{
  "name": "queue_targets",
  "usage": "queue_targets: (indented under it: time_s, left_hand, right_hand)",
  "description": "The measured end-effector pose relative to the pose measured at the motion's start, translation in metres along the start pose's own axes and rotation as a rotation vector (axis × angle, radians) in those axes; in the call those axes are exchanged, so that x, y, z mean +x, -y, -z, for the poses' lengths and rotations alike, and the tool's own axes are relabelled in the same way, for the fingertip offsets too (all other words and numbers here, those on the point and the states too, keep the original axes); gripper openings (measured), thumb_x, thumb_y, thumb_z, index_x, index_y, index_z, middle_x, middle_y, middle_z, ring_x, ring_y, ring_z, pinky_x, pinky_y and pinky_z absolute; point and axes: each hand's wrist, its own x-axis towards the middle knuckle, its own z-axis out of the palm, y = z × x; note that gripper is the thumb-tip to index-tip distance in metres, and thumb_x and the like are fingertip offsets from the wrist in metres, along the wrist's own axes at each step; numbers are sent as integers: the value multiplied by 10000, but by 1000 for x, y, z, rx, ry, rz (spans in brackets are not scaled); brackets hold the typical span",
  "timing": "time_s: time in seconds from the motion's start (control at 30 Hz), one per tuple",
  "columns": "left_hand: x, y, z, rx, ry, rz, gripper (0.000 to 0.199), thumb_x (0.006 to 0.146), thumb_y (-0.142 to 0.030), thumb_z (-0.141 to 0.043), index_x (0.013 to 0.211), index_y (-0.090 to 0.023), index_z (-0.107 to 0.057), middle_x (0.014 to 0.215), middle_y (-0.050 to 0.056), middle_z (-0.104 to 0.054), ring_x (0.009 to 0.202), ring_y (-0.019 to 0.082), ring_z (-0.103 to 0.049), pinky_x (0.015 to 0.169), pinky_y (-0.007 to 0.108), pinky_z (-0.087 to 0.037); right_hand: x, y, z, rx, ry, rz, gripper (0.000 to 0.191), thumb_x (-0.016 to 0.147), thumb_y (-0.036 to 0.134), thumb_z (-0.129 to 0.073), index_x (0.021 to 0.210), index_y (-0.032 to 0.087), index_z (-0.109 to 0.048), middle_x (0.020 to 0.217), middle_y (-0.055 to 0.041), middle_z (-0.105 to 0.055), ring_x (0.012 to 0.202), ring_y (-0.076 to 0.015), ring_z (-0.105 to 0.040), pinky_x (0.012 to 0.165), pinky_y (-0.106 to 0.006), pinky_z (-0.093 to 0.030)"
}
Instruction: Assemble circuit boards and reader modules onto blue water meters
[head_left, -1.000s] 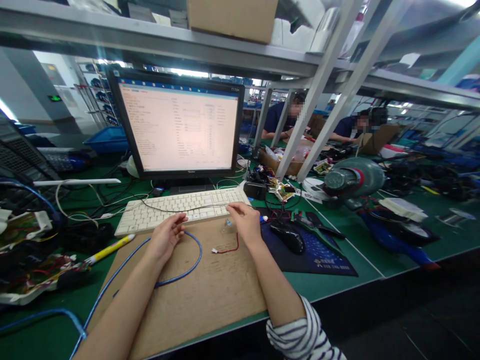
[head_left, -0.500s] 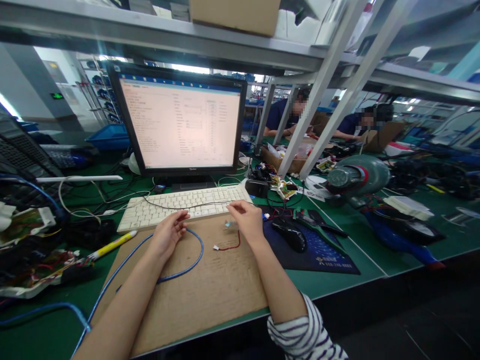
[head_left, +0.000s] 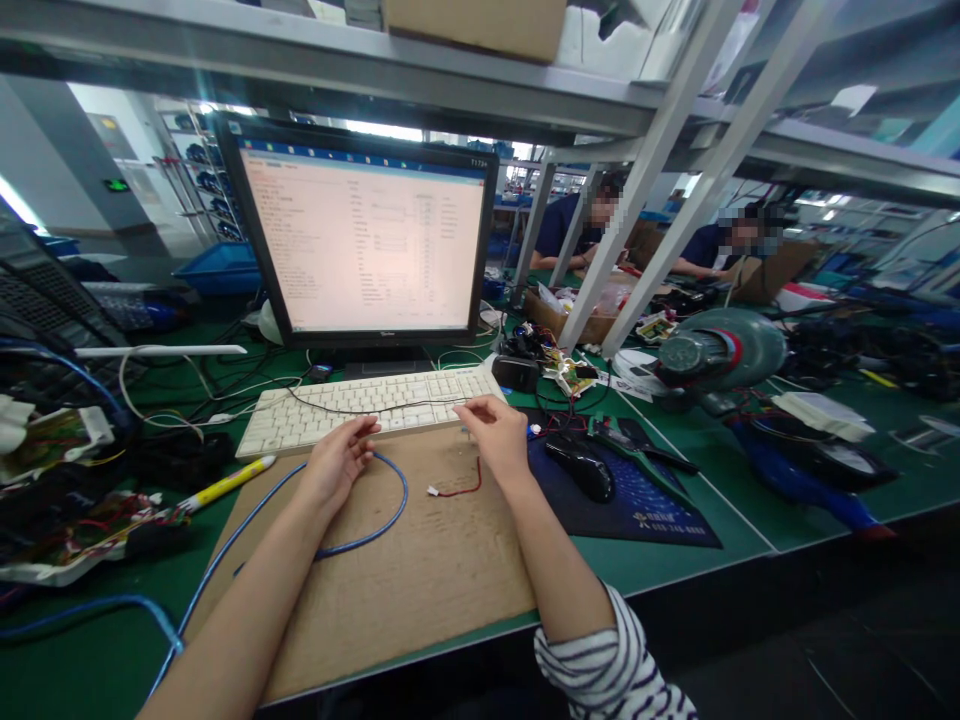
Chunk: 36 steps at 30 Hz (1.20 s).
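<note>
My left hand (head_left: 343, 460) is over the left part of a brown cardboard sheet (head_left: 420, 590), fingers loosely curled and apart, close to a looped blue cable (head_left: 397, 515). Just below the white keyboard (head_left: 300, 415), my right hand (head_left: 491, 435) has its thumb and fingertips pinched together; what lies between them is too small to name. Under it, a short red and black wire (head_left: 459, 491) with a white connector (head_left: 433, 491) reaches out over the cardboard. Behind the keyboard stands a lit monitor (head_left: 360, 245).
A black mouse (head_left: 581, 468) and green-handled pliers (head_left: 637, 460) lie on a dark blue mat (head_left: 660, 525) at right. At left are a yellow pen (head_left: 229, 484) and opened devices (head_left: 75, 530). Metal shelf posts (head_left: 660, 180) rise behind; two people sit beyond.
The small clear, bluish piece below my right hand no longer shows. Both hands stay nearly in place, and the view has shifted slightly.
</note>
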Motion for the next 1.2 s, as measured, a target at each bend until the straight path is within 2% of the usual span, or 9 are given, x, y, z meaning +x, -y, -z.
queue_targets:
  time_s: [0.33,0.77,1.2]
  left_hand:
    - [0,0,0,-5,-4,8,111,765,-142,-536,767,-99,-639,733,39,-626,492,52,-526,420,139,-411]
    - [1,1,1,2,5,-4,91,739,-150,-569,764,-99,-640,738,45,-632,488,48,-525,423,138,-414]
    - [3,3,4,5,20,-16,112,757,-132,-540,778,-101,-646,742,41,-633,491,52,-537,416,133,-427]
  right_hand:
    - [1,-1,3,-134,-13,44,163,713,350,-652,650,202,-625,616,15,-640,589,-145,-592,605,-246,-433]
    - [-1,5,3,-141,30,51,179,704,348,-651,612,204,-598,580,23,-619,562,-137,-583,577,-242,-415]
    - [3,-1,5,-138,44,18,105,705,321,-659,660,226,-655,653,20,-668,627,-152,-619,624,-252,-449]
